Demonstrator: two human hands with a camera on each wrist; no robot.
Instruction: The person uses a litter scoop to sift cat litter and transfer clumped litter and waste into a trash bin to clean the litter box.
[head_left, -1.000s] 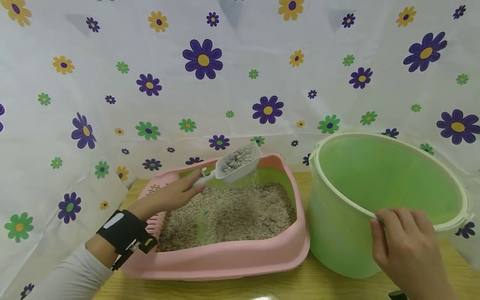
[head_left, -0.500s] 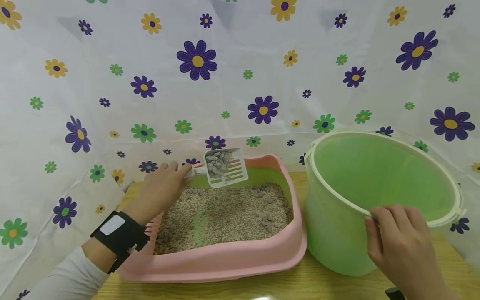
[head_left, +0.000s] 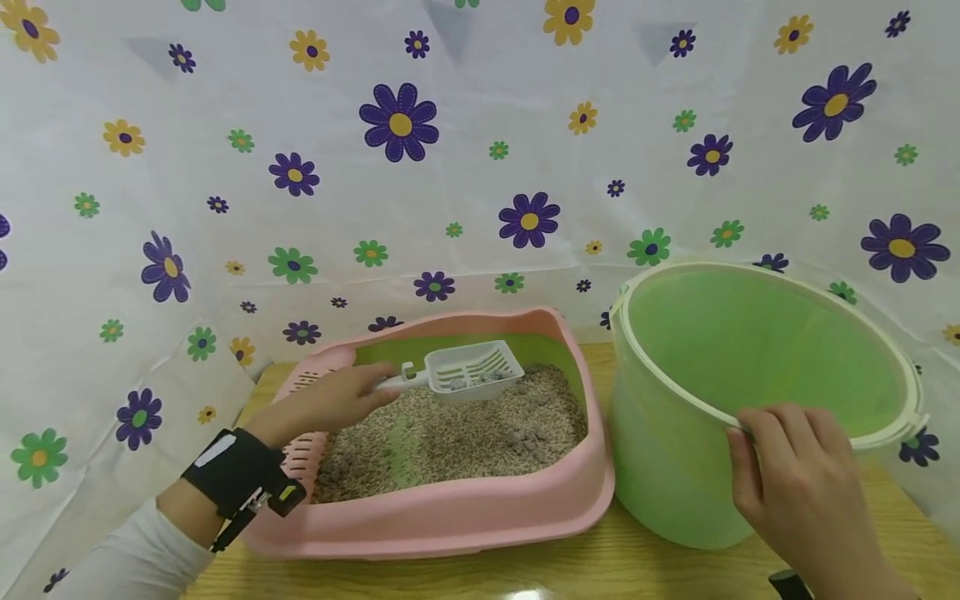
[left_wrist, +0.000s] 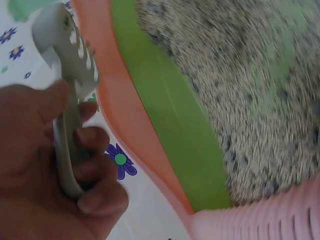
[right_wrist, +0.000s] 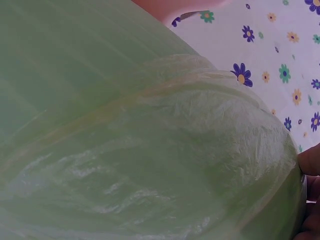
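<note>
Wooden table (head_left: 600, 567), bearing a pink litter tray (head_left: 450, 508) beside a green bucket (head_left: 675, 467).

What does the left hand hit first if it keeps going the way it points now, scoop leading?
Probably the far right wall of the pink litter box. The left hand holds the scoop just above the litter, pointing right and slightly away; depth is unclear, so it may graze the litter first.

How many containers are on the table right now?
2. The pink litter tray sits left; the green bucket stands right, its rim held by the right hand. Others may be out of view.
</note>
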